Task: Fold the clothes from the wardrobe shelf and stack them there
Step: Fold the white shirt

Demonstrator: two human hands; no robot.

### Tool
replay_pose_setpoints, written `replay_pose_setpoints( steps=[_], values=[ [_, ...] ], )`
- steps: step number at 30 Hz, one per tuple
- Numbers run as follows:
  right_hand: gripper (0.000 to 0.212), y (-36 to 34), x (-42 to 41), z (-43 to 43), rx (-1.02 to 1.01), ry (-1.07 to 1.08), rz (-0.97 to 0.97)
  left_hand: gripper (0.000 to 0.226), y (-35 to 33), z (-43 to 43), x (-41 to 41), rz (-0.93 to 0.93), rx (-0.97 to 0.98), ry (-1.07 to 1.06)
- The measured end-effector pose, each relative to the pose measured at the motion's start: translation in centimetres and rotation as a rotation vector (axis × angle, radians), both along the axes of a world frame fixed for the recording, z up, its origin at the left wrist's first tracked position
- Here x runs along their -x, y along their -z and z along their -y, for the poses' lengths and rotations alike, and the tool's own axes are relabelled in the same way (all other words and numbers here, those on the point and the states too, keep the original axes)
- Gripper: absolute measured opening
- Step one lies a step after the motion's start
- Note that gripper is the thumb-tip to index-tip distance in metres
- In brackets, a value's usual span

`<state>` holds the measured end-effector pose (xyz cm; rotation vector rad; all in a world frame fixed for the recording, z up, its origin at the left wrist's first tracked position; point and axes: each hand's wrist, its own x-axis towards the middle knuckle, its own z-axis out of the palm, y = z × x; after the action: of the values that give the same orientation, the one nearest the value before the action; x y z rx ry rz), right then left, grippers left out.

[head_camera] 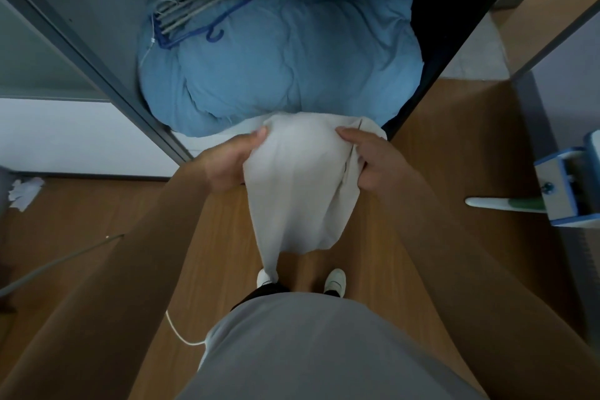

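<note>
cream cloth (298, 188), pinched by left hand (227, 162) and right hand (378, 166), hides most of their fingers (357, 137).

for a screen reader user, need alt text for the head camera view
Seen from above, a person's left hand and right hand grip the top edge of a white garment that hangs toward the wooden floor. Ahead, an open wardrobe holds a bulky blue duvet with hangers lying on it.
</note>
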<state>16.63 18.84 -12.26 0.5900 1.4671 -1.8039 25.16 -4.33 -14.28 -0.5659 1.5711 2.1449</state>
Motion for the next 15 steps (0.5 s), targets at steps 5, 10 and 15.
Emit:
replay_pose_setpoints(
  steps=[5, 10, 15],
  values=[
    [0.034, -1.0, 1.2, -1.3, 0.178, 0.027, -0.009, 0.020, -0.4, -1.4, 0.6, -0.041, 0.121, -0.131],
    [0.028, 0.3, -0.6, -2.4, 0.173, -0.228, -0.193, 0.029, -2.1, -2.5, 2.0, 0.056, -0.189, -0.139],
    [0.034, 1.5, -2.2, -1.0, 0.094, -0.161, -0.303, 0.042, -2.3, -2.7, 2.6, 0.143, -0.195, -0.199]
  ],
)
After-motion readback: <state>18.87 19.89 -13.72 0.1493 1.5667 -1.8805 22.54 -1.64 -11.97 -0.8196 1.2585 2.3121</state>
